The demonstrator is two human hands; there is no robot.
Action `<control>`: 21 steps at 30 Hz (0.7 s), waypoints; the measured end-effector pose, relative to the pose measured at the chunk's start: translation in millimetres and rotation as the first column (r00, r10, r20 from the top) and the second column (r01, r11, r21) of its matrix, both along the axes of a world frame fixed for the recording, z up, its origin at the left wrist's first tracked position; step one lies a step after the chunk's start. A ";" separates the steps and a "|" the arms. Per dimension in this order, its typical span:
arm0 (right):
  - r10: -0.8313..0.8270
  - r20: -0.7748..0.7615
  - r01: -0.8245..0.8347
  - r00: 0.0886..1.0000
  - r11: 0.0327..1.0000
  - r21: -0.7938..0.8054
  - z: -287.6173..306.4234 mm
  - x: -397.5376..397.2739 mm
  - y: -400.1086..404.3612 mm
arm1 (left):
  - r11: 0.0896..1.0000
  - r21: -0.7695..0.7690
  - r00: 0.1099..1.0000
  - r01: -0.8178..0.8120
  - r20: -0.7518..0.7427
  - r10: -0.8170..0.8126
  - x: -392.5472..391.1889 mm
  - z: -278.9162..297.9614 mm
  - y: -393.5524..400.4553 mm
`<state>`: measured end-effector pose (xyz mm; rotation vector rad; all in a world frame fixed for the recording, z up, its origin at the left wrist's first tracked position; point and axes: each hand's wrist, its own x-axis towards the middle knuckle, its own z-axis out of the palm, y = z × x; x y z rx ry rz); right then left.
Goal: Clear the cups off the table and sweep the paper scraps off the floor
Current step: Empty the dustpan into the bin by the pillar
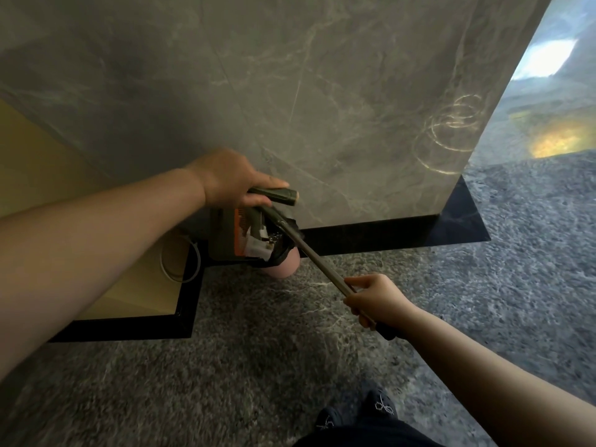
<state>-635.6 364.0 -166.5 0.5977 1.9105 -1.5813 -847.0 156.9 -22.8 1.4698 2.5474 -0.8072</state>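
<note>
My left hand (230,182) grips a dark green handle (279,195) at the foot of a grey marble pillar. Under it hangs a dark dustpan with an orange part (240,232), and white paper scraps (256,250) lie in it. A pink rounded object (283,269) with black material at its top sits just below the pan; I cannot tell what it is. My right hand (371,301) holds a thin long stick (309,253) that slants up-left toward the dustpan. No cups are in view.
The marble pillar (322,108) fills the view ahead, with black skirting (371,237) along its base. A yellowish panel (64,175) with a white cable loop (180,264) stands at the left. Speckled grey floor (242,366) spreads below. My dark-slippered feet (354,414) show at the bottom.
</note>
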 end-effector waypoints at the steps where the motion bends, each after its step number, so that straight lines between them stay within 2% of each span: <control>1: -0.001 -0.001 0.001 1.000 1.000 0.004 -0.3 -0.3 1.9 | 1.000 0.017 1.000 -0.010 -0.005 0.010 -1.9 2.4 -3.0; 4: -0.015 -0.001 0.015 1.000 1.000 0.004 -1.3 -0.5 2.7 | 0.999 0.041 1.000 -0.018 -0.023 0.019 -4.4 5.9 -5.0; 9: -0.019 -0.005 0.019 1.000 1.000 0.010 -1.9 1.3 2.8 | 1.000 -0.025 0.999 -0.007 -0.043 0.006 -2.2 0.6 2.0; 17: -0.028 -0.004 0.028 1.000 1.000 -0.005 -6.5 2.4 -0.8 | 0.996 0.056 0.998 -0.067 -0.003 0.067 -14.1 12.7 -5.8; 21: -0.032 -0.010 0.032 0.999 0.999 -0.002 -7.7 -0.3 -2.8 | 0.995 -0.087 0.998 0.044 -0.038 -0.047 0.2 -5.7 7.9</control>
